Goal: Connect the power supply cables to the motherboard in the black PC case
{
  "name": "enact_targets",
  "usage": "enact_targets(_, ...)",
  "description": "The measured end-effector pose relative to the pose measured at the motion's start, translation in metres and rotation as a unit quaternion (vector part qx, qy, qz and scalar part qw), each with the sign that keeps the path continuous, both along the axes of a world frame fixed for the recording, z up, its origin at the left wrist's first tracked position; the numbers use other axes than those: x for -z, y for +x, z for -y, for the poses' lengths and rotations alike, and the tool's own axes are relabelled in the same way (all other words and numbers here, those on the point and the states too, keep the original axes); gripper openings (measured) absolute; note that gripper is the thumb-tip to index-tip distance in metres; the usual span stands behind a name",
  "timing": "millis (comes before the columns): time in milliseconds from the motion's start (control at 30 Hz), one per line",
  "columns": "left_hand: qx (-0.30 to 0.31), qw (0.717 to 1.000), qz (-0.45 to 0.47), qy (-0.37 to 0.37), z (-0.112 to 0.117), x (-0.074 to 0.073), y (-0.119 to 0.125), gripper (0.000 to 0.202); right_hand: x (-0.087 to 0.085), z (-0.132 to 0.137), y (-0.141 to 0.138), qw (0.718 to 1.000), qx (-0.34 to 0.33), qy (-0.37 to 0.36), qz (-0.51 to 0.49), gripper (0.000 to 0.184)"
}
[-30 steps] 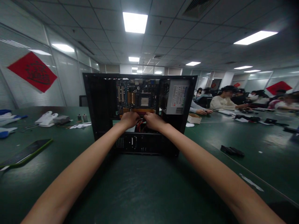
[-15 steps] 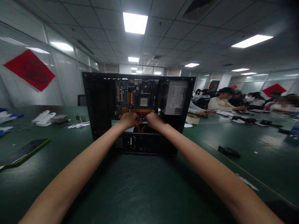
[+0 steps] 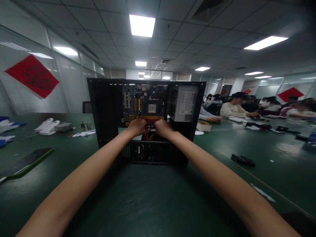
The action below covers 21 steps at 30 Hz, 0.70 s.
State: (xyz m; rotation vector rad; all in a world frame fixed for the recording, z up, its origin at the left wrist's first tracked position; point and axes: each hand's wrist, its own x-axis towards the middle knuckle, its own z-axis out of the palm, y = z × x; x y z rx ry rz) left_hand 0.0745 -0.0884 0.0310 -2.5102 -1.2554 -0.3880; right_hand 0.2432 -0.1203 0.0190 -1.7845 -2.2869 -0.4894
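Your left hand (image 3: 137, 128) and right hand (image 3: 163, 128) are curled at the lower edge of the motherboard (image 3: 144, 104), inside the black case (image 3: 105, 110); whether your hidden fingertips hold anything, I cannot tell. Coloured cables (image 3: 147, 134) show between your fingers and just below, with the power supply (image 3: 187, 103) up to their right.

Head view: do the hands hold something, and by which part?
It cannot be told: the left hand and right hand are at the lower edge of the motherboard, near the cables, fingertips hidden.
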Motion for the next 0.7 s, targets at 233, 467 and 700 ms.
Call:
enact_targets(233, -0.005, 1.0, 0.003, -0.002, 0.0015, 0.0011, 0.0005, 0.031, -0.0003, -0.0012, 0.0009, 1.0, 0.018, 0.004, -0.01, 0.031)
enact_targets(467, -0.013, 1.0, 0.008, -0.007, -0.0017, 0.0029, 0.0008, 0.032, -0.0021, -0.0024, 0.0008, 1.0, 0.02, 0.005, -0.018, 0.031)
enact_targets(700, -0.008, 1.0, 0.005, 0.003, 0.0064, 0.0014, -0.001, 0.033, -0.0017, 0.0055, -0.0016, 0.999, 0.02, 0.013, -0.026, 0.03)
